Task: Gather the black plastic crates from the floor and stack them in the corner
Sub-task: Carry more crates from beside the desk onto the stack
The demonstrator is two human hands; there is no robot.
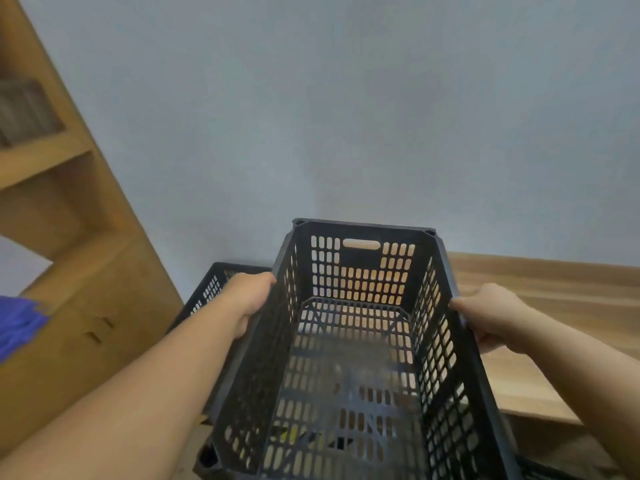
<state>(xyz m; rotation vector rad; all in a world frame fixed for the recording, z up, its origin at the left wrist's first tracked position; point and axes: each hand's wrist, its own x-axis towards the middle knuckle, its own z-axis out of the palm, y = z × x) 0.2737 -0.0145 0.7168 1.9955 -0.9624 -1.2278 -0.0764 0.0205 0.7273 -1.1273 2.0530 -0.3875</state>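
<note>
A black perforated plastic crate (pixel 360 258) fills the lower middle of the head view, held up in the air with its open top toward me. My left hand (pixel 247 301) grips its left rim and my right hand (pixel 495 315) grips its right rim. Behind my left hand, a second black crate (pixel 211 289) stands by the wall, mostly hidden by my arm and the held crate. Another black crate part (pixel 209 457) shows below the held crate at the bottom edge.
A wooden shelf unit (pixel 86 237) leans across the left side, with a blue-purple cloth (pixel 17 323) at the far left. A grey wall (pixel 346 116) fills the background. A low wooden surface (pixel 540 292) lies at the right.
</note>
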